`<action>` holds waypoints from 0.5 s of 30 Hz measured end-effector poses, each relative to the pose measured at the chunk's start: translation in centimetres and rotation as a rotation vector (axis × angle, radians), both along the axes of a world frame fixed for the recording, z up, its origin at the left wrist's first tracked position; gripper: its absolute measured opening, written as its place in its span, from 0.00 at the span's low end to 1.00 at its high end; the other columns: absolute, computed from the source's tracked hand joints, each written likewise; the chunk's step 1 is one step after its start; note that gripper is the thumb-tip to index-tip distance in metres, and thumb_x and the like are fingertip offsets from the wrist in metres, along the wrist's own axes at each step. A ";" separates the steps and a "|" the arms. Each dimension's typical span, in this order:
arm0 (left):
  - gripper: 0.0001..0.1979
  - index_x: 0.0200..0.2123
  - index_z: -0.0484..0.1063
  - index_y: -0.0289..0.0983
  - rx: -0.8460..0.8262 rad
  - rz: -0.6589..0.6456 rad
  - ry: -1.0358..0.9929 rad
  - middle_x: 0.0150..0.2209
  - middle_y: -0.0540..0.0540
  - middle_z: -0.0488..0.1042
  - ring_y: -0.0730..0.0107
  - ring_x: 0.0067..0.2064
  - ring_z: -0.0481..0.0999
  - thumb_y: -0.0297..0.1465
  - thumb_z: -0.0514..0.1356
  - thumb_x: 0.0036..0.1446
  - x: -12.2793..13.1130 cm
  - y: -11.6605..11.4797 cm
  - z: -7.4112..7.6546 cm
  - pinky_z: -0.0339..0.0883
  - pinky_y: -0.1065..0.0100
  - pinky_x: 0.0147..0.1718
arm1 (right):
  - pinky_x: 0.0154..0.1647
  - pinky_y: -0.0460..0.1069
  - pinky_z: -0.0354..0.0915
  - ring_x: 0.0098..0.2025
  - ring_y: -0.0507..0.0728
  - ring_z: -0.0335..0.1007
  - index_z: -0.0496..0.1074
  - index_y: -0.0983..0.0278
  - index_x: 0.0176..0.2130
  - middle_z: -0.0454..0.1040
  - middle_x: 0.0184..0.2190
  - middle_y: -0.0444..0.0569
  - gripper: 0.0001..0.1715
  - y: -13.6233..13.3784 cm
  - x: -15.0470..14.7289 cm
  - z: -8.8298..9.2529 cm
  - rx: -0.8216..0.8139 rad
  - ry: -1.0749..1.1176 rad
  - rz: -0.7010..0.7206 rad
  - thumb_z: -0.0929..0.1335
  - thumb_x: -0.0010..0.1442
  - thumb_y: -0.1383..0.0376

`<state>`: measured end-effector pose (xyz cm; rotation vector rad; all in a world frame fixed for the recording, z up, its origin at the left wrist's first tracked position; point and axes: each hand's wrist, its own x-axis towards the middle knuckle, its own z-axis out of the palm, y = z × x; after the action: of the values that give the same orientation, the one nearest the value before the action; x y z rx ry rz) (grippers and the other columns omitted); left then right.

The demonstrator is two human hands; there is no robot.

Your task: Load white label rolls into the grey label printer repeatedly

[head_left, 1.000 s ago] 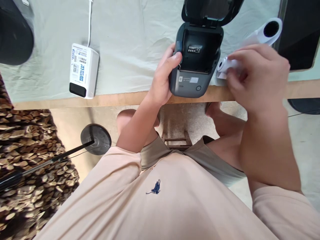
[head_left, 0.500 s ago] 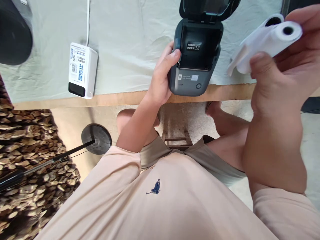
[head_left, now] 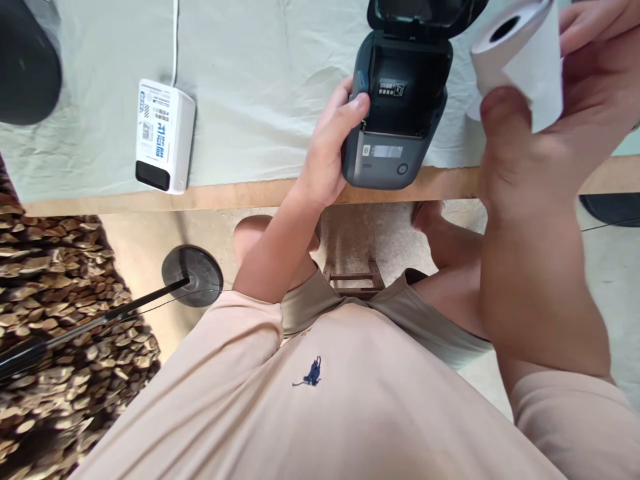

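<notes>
A dark grey portable printer (head_left: pixel 383 157) is tilted at the table's front edge, its lid (head_left: pixel 425 17) swung up and its paper compartment bare apart from a small printed label. My left hand (head_left: pixel 330 143) grips the printer's left side, thumb over the rim. To the right of it, my right hand (head_left: pixel 560 127) is closed around a white paper roll (head_left: pixel 543 80), with the thumb in front and the other fingers partly behind. The roll's dark core hole faces up and left. Some white paper shows below the roll, beside my thumb; whether it is a loose end I cannot tell.
A white power bank (head_left: pixel 160 137) with a cable lies on the cloth-covered table (head_left: pixel 260 87), left of the printer. A dark rounded object (head_left: pixel 27 73) stands at the far left. Below are a black round stand base (head_left: pixel 193 277), stacked firewood (head_left: pixel 60 320) and a wooden stool (head_left: pixel 353 280).
My right hand has moved left, nearer the printer, and turned the paper roll so one end faces up. The second rolled end seen before is out of sight. The printer has shifted slightly right.
</notes>
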<state>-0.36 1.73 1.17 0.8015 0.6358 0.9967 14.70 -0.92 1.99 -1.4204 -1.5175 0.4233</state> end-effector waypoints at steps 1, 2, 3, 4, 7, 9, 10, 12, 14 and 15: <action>0.12 0.37 0.59 0.40 -0.022 -0.001 0.010 0.31 0.55 0.67 0.74 0.47 0.61 0.28 0.44 0.47 0.0 0.1 0.1 0.62 0.72 0.36 | 0.35 0.37 0.56 0.36 0.35 0.55 0.52 0.68 0.32 0.55 0.33 0.43 0.18 0.1 -0.2 0.2 0.030 -0.081 -0.004 0.59 0.46 0.57; 0.12 0.37 0.60 0.38 -0.081 0.014 0.036 0.30 0.54 0.67 0.73 0.47 0.61 0.28 0.43 0.48 0.1 0.1 0.2 0.62 0.72 0.36 | 0.36 0.38 0.56 0.36 0.36 0.56 0.53 0.69 0.31 0.56 0.33 0.43 0.18 0.2 -0.5 0.4 0.046 -0.158 -0.002 0.59 0.45 0.57; 0.13 0.36 0.60 0.37 -0.165 0.040 0.075 0.30 0.53 0.67 0.73 0.47 0.60 0.30 0.41 0.49 0.1 0.2 0.3 0.62 0.71 0.36 | 0.38 0.39 0.56 0.37 0.37 0.57 0.54 0.69 0.31 0.58 0.33 0.42 0.18 0.3 -0.7 0.6 0.047 -0.232 0.003 0.59 0.45 0.57; 0.16 0.36 0.60 0.35 -0.257 0.070 0.118 0.30 0.52 0.68 0.72 0.48 0.60 0.32 0.38 0.50 0.1 0.3 0.4 0.62 0.70 0.36 | 0.40 0.40 0.57 0.38 0.38 0.57 0.55 0.68 0.31 0.59 0.34 0.41 0.17 0.3 -0.9 0.7 0.031 -0.309 0.000 0.59 0.45 0.57; 0.28 0.36 0.61 0.32 -0.475 0.132 0.208 0.30 0.50 0.68 0.70 0.49 0.59 0.38 0.27 0.50 -0.1 0.5 0.4 0.61 0.67 0.37 | 0.49 0.46 0.57 0.42 0.41 0.56 0.59 0.67 0.30 0.62 0.35 0.35 0.15 0.3 -1.3 0.7 -0.025 -0.484 -0.034 0.58 0.46 0.57; 0.29 0.38 0.60 0.34 -0.541 0.143 0.203 0.31 0.50 0.68 0.70 0.50 0.57 0.42 0.27 0.48 -0.5 0.5 0.3 0.61 0.66 0.39 | 0.51 0.48 0.56 0.44 0.41 0.55 0.60 0.66 0.29 0.63 0.35 0.33 0.16 0.4 -1.2 0.6 -0.047 -0.532 -0.032 0.57 0.47 0.56; 0.29 0.38 0.60 0.36 -0.575 0.151 0.187 0.31 0.50 0.69 0.70 0.50 0.56 0.43 0.27 0.47 -0.8 0.5 0.1 0.60 0.65 0.41 | 0.51 0.48 0.56 0.44 0.41 0.55 0.60 0.65 0.30 0.63 0.35 0.33 0.17 0.4 -1.1 0.5 -0.054 -0.549 -0.033 0.57 0.47 0.55; 0.28 0.40 0.58 0.39 -0.629 0.171 0.129 0.31 0.52 0.69 0.71 0.52 0.54 0.45 0.30 0.47 -1.3 0.3 -0.3 0.59 0.65 0.44 | 0.51 0.49 0.56 0.44 0.42 0.55 0.60 0.65 0.30 0.63 0.36 0.32 0.17 0.4 -0.9 0.5 -0.065 -0.575 -0.037 0.58 0.46 0.54; 0.25 0.40 0.58 0.41 -0.709 0.213 0.045 0.31 0.53 0.70 0.72 0.52 0.52 0.45 0.33 0.46 -1.6 0.1 -0.9 0.57 0.65 0.46 | 0.51 0.49 0.55 0.44 0.42 0.55 0.60 0.65 0.31 0.63 0.36 0.33 0.18 0.3 -0.8 0.7 -0.079 -0.604 -0.041 0.58 0.45 0.54; 0.23 0.40 0.58 0.43 -0.780 0.251 -0.007 0.31 0.54 0.70 0.73 0.52 0.52 0.44 0.35 0.46 -1.8 0.0 -1.3 0.56 0.66 0.47 | 0.51 0.49 0.55 0.44 0.43 0.55 0.60 0.64 0.32 0.63 0.36 0.34 0.18 0.2 -0.7 0.8 -0.085 -0.619 -0.043 0.58 0.45 0.54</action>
<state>-2.15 1.70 -0.16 0.0297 1.0447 0.8695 13.99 -0.69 2.81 -1.7463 -1.9643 0.0095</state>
